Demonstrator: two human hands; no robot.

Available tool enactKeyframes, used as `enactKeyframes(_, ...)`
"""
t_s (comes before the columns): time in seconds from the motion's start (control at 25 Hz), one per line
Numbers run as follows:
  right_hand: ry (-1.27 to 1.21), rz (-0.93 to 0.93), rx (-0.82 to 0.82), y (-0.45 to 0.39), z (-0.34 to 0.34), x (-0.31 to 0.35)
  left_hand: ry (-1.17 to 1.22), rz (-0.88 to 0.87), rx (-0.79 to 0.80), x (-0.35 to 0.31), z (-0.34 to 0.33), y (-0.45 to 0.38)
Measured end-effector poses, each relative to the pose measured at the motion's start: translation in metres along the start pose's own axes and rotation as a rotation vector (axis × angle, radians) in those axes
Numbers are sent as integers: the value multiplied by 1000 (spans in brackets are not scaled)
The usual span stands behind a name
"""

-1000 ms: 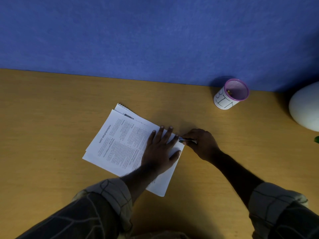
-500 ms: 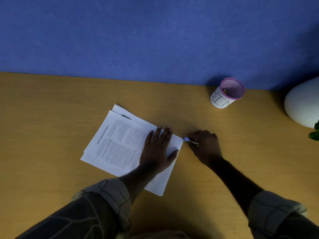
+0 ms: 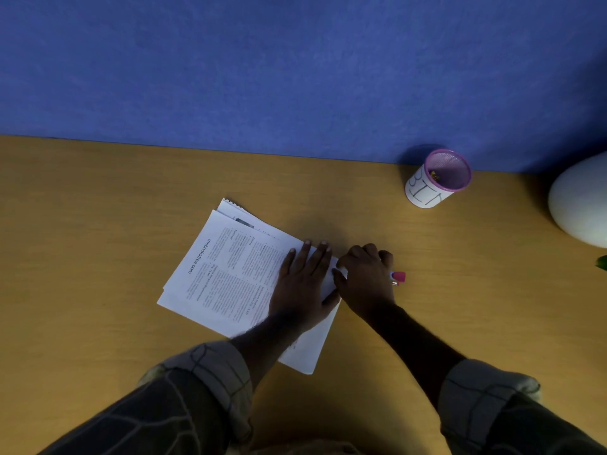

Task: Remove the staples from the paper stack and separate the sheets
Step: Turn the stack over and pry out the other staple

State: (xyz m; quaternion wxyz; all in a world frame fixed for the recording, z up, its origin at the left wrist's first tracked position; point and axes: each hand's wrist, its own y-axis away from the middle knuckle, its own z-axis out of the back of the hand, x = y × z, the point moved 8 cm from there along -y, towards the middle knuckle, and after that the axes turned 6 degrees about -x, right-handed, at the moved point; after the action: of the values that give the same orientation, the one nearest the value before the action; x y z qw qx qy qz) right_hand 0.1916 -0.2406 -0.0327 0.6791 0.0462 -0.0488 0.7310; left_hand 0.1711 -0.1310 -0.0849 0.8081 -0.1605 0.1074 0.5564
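Note:
A stack of printed white sheets lies askew on the wooden desk. My left hand presses flat on the stack's right part, fingers straight. My right hand sits at the stack's right corner, its fingers curled round a small staple remover whose pink end sticks out to the right of the hand. The remover's tip and the staple are hidden under my fingers.
A pink mesh cup with a white label reading "BIN" stands at the back right by the blue wall. A large white rounded object sits at the right edge, with a green leaf beside it.
My right hand has moved back left onto the stack's corner and turned, so the tool's pink end now shows on the right. My left hand stays pressed on the sheets.

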Motion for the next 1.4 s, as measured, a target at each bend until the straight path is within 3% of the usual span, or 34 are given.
enactKeyframes(0.6,52,30,57,3,8,-6,-3,7,14,-1,1,-1)
enactKeyframes(1.08,5,3,200,-9,3,-3,40,2,-38,1,2,1)
enactKeyframes(1.28,181,68,274,-9,0,2,24,-23,-30,0,2,1)
enactKeyframes(1.4,158,46,275,-9,2,0,19,-21,-31,0,1,1)
